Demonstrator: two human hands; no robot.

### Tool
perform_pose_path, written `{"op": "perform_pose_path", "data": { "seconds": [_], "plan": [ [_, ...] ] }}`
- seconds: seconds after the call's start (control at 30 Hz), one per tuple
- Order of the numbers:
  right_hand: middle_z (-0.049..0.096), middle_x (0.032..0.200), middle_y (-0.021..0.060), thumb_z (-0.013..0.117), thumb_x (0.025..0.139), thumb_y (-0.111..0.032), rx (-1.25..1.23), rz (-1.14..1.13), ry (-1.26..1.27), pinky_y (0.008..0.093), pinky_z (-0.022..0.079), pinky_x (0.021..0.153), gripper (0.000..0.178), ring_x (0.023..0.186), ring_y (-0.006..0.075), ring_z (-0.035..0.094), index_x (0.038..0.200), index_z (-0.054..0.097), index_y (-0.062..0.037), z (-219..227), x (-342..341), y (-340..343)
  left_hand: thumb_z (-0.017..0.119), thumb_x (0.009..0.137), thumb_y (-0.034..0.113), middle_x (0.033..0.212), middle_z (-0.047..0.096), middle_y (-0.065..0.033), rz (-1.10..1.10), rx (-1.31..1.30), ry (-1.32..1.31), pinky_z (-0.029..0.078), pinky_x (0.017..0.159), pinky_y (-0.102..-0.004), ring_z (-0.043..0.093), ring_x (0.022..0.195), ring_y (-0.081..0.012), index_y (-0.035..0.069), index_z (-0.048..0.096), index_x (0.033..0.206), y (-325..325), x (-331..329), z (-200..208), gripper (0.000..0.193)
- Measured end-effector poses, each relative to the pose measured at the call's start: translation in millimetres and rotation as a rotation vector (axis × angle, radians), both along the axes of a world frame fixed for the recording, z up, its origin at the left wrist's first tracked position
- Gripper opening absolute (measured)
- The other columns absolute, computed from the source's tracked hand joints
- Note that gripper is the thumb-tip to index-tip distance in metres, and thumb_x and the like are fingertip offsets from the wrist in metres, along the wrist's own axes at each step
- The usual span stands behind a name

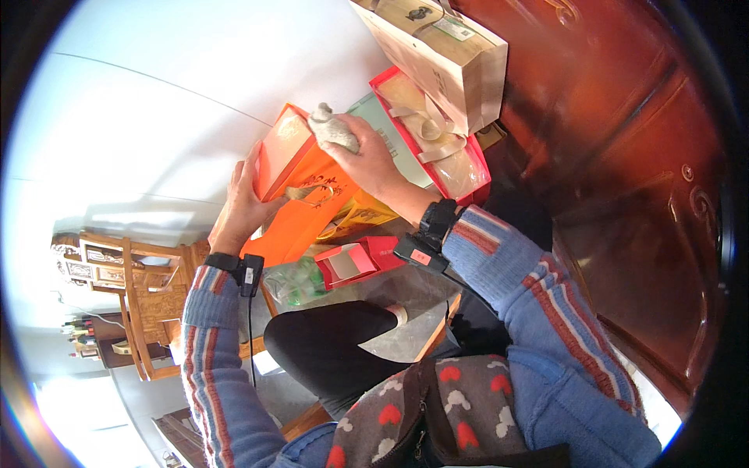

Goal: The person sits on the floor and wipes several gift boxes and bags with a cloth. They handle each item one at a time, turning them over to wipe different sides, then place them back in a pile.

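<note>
A carved wooden chair (pixel 148 308) stands at the left under the pale wall. My left hand (pixel 242 204) grips the orange box (pixel 292 156) by its side; my right hand (pixel 367 160) presses a grey cloth (pixel 334 130) on top, beside a dark red wooden door (pixel 624 179).

I am watching through one head-worn fisheye camera, looking steeply down over the person's chest and knee. It is sitting close to the hands, and its rim is bending the wall and wooden door.
</note>
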State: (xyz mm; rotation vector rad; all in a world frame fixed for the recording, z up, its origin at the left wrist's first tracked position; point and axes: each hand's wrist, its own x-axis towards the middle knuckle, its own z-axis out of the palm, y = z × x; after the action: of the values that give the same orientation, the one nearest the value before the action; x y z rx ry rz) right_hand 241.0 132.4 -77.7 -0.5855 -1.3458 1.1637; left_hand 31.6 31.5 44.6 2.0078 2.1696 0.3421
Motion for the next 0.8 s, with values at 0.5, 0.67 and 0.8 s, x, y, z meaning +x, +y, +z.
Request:
{"op": "perform_pose_path", "data": {
  "seconds": [0.5,0.67,0.8],
  "plan": [
    [0.071,0.116,0.0199,0.072,0.087,-0.027,-0.578,0.057,-0.416,0.0391,0.051,0.093,0.047,0.109,0.0316,0.068,0.127,0.064,-0.0037,-59.4,-13.1,7.3,0.092,0.057,0.006,0.135,0.055,-0.013,-0.126,-0.141,-0.031,0.046,0.109,-0.0451,0.054,0.126,-0.036,0.016,0.038,0.157,-9.1,-11.8,16.9,0.114],
    [0.067,0.123,0.0245,0.07,0.089,-0.026,-0.086,-0.038,0.011,0.047,0.051,0.096,0.05,0.114,0.0418,0.064,0.134,0.06,-0.0067,-12.3,-37.5,5.0,0.092,0.055,0.007,0.135,0.055,-0.0127,-0.168,-0.095,-0.037,0.043,0.112,-0.0457,0.051,0.128,-0.0372,0.017,0.039,0.156,-11.3,-23.5,20.7,0.115],
    [0.066,0.124,0.0265,0.07,0.09,-0.03,-0.342,0.008,-0.086,0.0482,0.05,0.096,0.052,0.115,0.0435,0.064,0.135,0.058,-0.0056,-38.0,-42.1,11.8,0.092,0.054,0.007,0.135,0.054,-0.0126,-0.132,-0.132,-0.032,0.042,0.112,-0.0455,0.05,0.127,-0.037,0.016,0.039,0.156,-14.0,-19.7,22.3,0.115]
  ]
}}
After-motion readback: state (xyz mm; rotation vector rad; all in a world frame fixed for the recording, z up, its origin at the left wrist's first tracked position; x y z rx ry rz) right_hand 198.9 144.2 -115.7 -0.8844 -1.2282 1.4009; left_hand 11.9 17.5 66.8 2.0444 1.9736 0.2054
